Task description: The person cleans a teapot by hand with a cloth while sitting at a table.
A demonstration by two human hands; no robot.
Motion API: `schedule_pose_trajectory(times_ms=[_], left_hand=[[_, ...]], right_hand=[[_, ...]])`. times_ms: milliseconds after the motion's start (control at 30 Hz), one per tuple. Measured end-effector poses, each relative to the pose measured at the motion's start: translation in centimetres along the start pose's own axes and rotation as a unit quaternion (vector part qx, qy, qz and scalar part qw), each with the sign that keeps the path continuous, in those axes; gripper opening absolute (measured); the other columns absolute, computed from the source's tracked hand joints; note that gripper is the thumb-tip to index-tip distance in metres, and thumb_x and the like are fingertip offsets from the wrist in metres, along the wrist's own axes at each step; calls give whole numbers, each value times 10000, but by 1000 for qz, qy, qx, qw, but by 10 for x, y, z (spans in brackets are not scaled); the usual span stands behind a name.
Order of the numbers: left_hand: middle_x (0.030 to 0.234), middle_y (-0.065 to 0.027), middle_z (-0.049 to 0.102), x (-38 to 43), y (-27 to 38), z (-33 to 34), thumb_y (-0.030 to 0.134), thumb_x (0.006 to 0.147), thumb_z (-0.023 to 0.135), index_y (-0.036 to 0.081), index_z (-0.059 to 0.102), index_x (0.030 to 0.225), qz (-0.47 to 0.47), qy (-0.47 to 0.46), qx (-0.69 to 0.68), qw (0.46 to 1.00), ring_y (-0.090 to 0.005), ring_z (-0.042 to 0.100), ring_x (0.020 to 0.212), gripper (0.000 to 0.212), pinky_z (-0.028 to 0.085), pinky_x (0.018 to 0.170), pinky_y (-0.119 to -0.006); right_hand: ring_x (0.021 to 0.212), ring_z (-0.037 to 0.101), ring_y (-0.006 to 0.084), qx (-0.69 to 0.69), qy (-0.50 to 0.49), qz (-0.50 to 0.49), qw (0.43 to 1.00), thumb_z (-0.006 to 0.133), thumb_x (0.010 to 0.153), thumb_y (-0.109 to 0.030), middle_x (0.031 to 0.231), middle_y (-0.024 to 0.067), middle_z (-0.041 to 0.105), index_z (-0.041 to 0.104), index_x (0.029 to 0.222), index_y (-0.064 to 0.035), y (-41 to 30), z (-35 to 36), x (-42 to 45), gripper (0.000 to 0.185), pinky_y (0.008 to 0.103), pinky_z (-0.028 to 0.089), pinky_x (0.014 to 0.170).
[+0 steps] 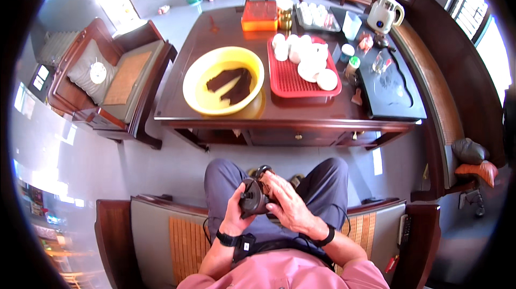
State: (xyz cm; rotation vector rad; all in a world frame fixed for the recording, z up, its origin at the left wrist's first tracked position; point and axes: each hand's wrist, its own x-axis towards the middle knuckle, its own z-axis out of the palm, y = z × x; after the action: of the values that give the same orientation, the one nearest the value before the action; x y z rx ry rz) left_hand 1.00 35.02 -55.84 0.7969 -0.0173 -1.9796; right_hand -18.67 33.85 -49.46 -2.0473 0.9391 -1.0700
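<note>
A small dark teapot [254, 205] is held over my lap, tilted, with its round lid and knob facing up to the left. My left hand [234, 212] grips it from the left side, thumb along the body. From the right, my right hand [291, 204] lies over the teapot's side with fingers stretched toward its loop handle [263, 169]. Under those fingers shows a bit of brown material [265, 182], perhaps cloth, mostly hidden. The teapot's underside is out of sight.
Ahead stands a dark wooden table [173, 103]. It carries a yellow basin [191, 87] with dark cloth in water, a red tray [282, 85] of white cups, an orange box [259, 15], a black tea tray [387, 99] and a white electric kettle [381, 15]. Wooden armchair [141, 67] at left.
</note>
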Motion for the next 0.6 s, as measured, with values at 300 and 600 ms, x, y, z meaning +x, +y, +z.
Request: schedule_pose_trajectory(times_ms=[300,600], left_hand=[[1158,-90,686,1,6,18,428,948,607,80,613,1230,65,35,12,997,-255,678,1024,447,551,920,-401],[1122,-73,700,3,-5,17,303,971,612,66,627,1195,-2,24,3,1000,-190,688,982,326,557,885,-343]], right_hand=[[972,652,372,-16,41,104,994,672,845,-20,1130,183,651,611,1187,-14,4,-12,-5,347,421,534,847],[1200,566,409,-13,88,11,996,665,788,102,1345,201,559,612,1125,37,5,-1,4,348,422,498,982]])
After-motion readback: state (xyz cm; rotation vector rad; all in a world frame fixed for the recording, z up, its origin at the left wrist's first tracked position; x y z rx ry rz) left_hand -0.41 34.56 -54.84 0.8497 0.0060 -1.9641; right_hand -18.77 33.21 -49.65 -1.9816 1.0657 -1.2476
